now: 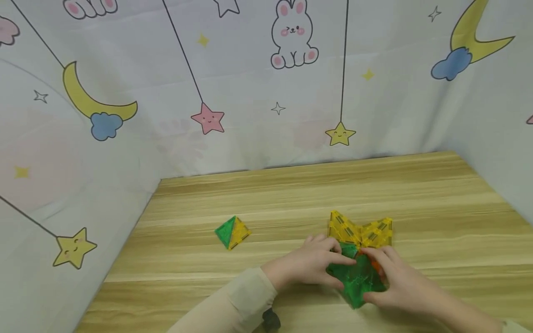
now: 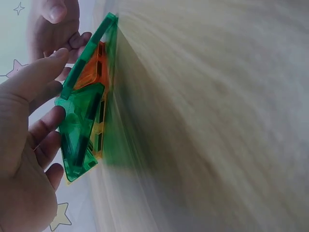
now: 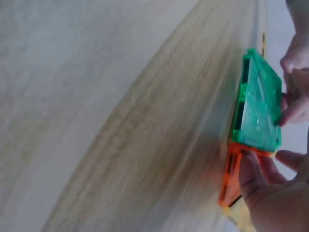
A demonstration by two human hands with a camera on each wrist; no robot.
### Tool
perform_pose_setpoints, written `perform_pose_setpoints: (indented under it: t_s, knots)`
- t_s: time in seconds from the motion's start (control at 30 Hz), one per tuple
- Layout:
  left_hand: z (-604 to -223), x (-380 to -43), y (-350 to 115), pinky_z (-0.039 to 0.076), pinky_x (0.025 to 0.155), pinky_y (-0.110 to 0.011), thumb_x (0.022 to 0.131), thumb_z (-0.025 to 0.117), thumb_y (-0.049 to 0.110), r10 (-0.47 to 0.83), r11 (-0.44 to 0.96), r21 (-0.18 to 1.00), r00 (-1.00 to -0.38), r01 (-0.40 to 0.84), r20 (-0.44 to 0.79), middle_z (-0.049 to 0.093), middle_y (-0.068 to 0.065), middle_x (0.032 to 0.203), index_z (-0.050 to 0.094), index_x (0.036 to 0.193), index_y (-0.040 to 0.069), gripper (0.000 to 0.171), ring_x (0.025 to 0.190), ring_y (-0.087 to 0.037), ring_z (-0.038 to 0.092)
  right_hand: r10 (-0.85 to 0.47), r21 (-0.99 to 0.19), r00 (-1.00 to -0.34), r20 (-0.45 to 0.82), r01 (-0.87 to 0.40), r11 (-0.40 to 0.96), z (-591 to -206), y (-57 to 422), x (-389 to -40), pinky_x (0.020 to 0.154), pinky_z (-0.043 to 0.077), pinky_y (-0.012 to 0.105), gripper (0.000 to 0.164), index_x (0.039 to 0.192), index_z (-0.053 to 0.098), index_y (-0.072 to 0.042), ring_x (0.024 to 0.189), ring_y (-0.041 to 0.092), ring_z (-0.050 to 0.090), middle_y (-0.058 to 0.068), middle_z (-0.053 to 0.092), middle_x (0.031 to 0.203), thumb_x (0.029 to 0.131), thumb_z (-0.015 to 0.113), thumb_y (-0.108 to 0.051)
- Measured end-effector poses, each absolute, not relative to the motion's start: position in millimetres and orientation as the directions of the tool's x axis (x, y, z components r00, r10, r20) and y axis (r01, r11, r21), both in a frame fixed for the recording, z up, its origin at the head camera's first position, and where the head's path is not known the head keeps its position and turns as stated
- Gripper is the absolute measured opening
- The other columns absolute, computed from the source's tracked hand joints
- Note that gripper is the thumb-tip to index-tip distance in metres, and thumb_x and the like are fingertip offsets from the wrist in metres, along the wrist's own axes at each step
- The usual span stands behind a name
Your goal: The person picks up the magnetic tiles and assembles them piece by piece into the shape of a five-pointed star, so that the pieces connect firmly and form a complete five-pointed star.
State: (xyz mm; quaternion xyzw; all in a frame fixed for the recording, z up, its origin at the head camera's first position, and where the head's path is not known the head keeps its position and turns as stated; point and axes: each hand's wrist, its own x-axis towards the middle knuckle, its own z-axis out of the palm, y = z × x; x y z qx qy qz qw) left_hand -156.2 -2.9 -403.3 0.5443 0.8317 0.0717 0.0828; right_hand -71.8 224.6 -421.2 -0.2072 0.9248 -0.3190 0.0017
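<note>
A low structure of translucent magnetic tiles stands on the table, with green tiles (image 1: pixel 360 283) at the near side, orange tiles (image 2: pixel 90 72) beside them and pointed yellow tiles (image 1: pixel 378 232) fanning out at the far side. From the left, my left hand (image 1: pixel 308 262) holds the green part between thumb and fingers. My right hand (image 1: pixel 410 283) is bent round the right side, where its fingertips (image 3: pixel 249 166) touch an orange tile (image 3: pixel 233 178). Seen from the right wrist, a green tile (image 3: pixel 260 104) slopes up from the table next to the orange one. The hands partly cover the structure.
A green triangular tile (image 1: pixel 226 231) and a yellow triangular tile (image 1: pixel 240 234) lie edge to edge on the wooden table (image 1: pixel 287 199), left of the structure. A dark object (image 1: pixel 271 320) shows beneath the left sleeve. Printed white cloth (image 1: pixel 250 152) borders the table's back and sides.
</note>
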Motion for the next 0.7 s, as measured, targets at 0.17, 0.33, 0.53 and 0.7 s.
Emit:
perform_pose_setpoints:
  t_s: [0.17,0.33,0.53,0.7]
  knots:
    - [-402.5,-155.1,-3.5,0.021,0.072,-0.020,0.081,0.066,0.051,0.921,0.390,0.165,-0.386,0.906,-0.056,0.045,0.012,0.107,0.053,0.133,0.034,0.056,0.088,-0.006,0.031,-0.388,-0.595,-0.913,0.124,-0.381,0.708,-421.7,227.8,-73.3,0.061,0.045,0.022,0.078,0.128,0.045,-0.004,0.080,0.007,0.046,0.005,0.043,0.105,0.070,0.080,-0.044]
    - [-403.4,-154.4,-3.9,0.021,0.073,-0.021,0.079,0.067,0.053,0.914,0.405,0.176,-0.402,0.897,-0.056,0.047,0.013,0.108,0.053,0.133,0.035,0.058,0.089,-0.004,0.032,-0.395,-0.603,-0.914,0.089,-0.365,0.709,-424.2,230.6,-70.9,0.062,0.045,0.023,0.077,0.121,0.046,-0.002,0.080,0.008,0.046,0.008,0.045,0.105,0.066,0.082,-0.043]
    - [-404.0,-153.4,-4.4,0.022,0.074,-0.022,0.078,0.071,0.050,0.914,0.404,0.162,-0.404,0.900,-0.036,0.050,0.014,0.111,0.053,0.133,0.034,0.060,0.091,-0.005,0.034,-0.405,-0.583,-0.899,0.165,-0.420,0.696,-436.1,231.8,-66.8,0.063,0.046,0.023,0.077,0.120,0.045,0.002,0.081,0.005,0.046,0.005,0.046,0.100,0.063,0.085,-0.030]
    - [-405.4,-151.9,-1.2,0.024,0.077,-0.023,0.079,0.073,0.044,0.909,0.416,0.125,-0.417,0.901,-0.026,0.054,0.016,0.117,0.053,0.133,0.034,0.058,0.098,-0.005,0.038,-0.404,-0.537,-0.865,0.298,-0.502,0.678,-445.3,230.7,-67.5,0.059,0.043,0.021,0.071,0.117,0.046,0.003,0.076,0.000,0.041,-0.001,0.044,0.093,0.062,0.086,-0.016]
